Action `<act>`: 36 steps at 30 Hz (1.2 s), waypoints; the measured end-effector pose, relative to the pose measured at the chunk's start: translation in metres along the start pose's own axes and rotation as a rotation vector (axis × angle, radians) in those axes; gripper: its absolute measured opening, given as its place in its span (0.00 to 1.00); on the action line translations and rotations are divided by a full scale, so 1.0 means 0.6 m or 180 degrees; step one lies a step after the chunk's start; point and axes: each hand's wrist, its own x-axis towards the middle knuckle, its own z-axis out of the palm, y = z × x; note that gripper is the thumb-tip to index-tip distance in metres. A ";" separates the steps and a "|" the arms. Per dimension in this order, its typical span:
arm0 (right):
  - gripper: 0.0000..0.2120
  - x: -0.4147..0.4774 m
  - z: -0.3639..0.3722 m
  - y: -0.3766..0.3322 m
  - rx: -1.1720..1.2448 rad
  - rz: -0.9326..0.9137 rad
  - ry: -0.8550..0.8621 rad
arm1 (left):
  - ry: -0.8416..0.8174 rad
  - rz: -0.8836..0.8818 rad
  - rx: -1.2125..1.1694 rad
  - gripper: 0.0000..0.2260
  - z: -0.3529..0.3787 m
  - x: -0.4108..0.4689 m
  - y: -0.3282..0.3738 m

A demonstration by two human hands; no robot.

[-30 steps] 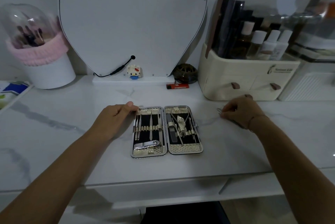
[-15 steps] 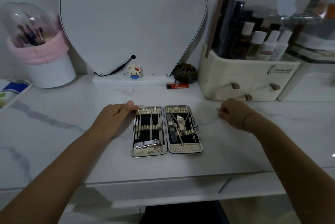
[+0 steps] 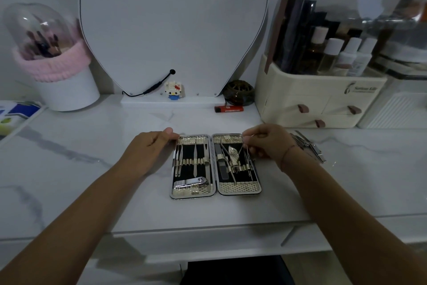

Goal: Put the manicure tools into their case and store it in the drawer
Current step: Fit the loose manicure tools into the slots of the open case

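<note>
The manicure case (image 3: 240,188) lies open flat on the marble tabletop, both black-lined halves holding several metal tools under gold straps. My left hand (image 3: 150,146) rests on the table with its fingertips against the case's top left corner. My right hand (image 3: 268,140) hovers over the right half, pinching a thin metal tool (image 3: 246,153) whose end points down into the case. More loose metal tools (image 3: 310,147) lie on the table just right of my right wrist. A drawer front (image 3: 208,238) shows below the table edge, shut.
A white mirror panel (image 3: 173,26) stands behind, with a small block figure (image 3: 173,90) and a red lighter (image 3: 228,108) at its base. A cream cosmetics organiser (image 3: 318,100) with bottles is at the back right, a white brush holder (image 3: 57,70) at the back left.
My right hand has moved left from the table beside the organiser to over the case's right half, carrying a thin tool. My left hand has stayed at the case's corner.
</note>
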 end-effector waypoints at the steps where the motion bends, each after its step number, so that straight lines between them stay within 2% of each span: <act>1: 0.05 0.001 0.001 0.002 -0.0045 -0.0030 0.0022 | -0.0005 0.0010 0.0014 0.14 0.000 0.000 0.001; 10: 0.05 0.010 0.005 0.008 -0.0080 -0.0145 0.0321 | -0.0021 0.0004 0.0009 0.13 0.001 0.000 0.003; 19: 0.04 -0.001 0.000 0.002 -0.0795 -0.0316 -0.0128 | -0.0069 -0.0032 0.0073 0.13 -0.002 0.000 0.003; 26: 0.06 -0.010 0.001 0.007 -0.0986 -0.0501 -0.0100 | -0.0018 -0.0061 0.0133 0.16 -0.001 -0.001 0.005; 31: 0.08 -0.024 -0.012 0.019 -0.1268 -0.0718 0.0121 | -0.0020 -0.0058 0.0104 0.15 -0.002 -0.002 0.004; 36: 0.12 -0.030 -0.019 0.027 -0.1545 -0.0840 -0.0064 | -0.0055 -0.0056 0.0142 0.14 -0.002 0.001 0.001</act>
